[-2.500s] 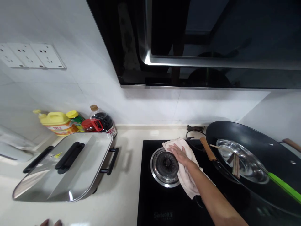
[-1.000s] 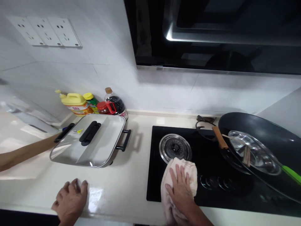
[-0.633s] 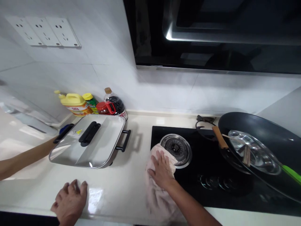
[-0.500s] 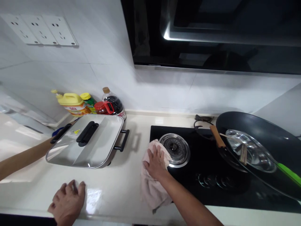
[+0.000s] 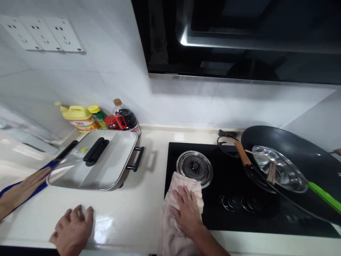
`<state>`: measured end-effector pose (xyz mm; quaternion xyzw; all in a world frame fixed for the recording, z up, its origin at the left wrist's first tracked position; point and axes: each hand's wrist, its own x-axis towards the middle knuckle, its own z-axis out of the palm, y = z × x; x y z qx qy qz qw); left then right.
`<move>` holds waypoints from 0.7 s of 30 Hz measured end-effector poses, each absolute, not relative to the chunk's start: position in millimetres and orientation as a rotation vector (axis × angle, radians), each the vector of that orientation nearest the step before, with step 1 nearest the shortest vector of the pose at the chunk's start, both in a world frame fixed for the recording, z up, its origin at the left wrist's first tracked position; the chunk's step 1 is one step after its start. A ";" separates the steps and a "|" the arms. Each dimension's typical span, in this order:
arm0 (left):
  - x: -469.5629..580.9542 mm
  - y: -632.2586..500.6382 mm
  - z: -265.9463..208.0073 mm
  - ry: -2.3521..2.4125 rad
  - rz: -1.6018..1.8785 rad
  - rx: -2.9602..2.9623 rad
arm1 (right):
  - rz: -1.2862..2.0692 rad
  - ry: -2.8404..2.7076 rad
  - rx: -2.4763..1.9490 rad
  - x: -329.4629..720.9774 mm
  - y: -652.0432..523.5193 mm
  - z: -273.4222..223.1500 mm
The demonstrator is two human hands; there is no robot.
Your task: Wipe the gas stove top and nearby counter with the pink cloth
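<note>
Cloth [image 5: 181, 209], a pale pink rag, lies pressed flat across the front left corner of the black glass hob [image 5: 239, 217], its upper edge just short of the steel burner ring [image 5: 194, 168] and its lower end trailing off the hob onto the cream worktop [image 5: 125, 213] and out of view at the bottom. The right hand [image 5: 188, 211] lies palm down on it, fingers spread and nearly straight, weighing on the rag rather than gripping it. The left hand [image 5: 71, 231] rests on the worktop near the front edge, fingers loosely curled and holding nothing. The rag's long axis runs from the burner ring down toward the person, leaning slightly left, with the bunched wider end nearest the ring. To wipe well here, judging from the lie of the cloth, the palm should stay flat with even pressure, and the strokes should follow the hob's front edge so that the loose tail is not dragged over the ring.

At far left another person's hand [image 5: 25, 188] lies on a blue cloth [image 5: 39, 177] beside a lidded rectangular electric pan [image 5: 96, 163] with black handles. Behind it, sauce and oil bottles [image 5: 98, 119] stand against the white wall. On the right of the hob a large black wok [image 5: 293, 170] holds a steel lid [image 5: 279, 170] and a green-handled utensil [image 5: 323, 195]. A dark extractor hood [image 5: 239, 39] hangs above
</note>
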<state>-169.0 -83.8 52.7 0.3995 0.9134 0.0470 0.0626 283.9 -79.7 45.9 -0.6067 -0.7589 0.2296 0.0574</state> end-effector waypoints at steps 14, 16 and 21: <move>-175.2 -87.2 44.4 2.819 0.264 1.182 | 0.271 -1.873 -2.270 418.6 0.1 18.6; -174.8 -87.0 47.5 2.799 0.258 1.186 | 0.287 -1.886 -2.320 431.1 16.7 35.3; -171.4 -85.0 52.5 2.785 0.240 1.181 | 0.310 -1.720 -2.571 447.6 14.1 58.1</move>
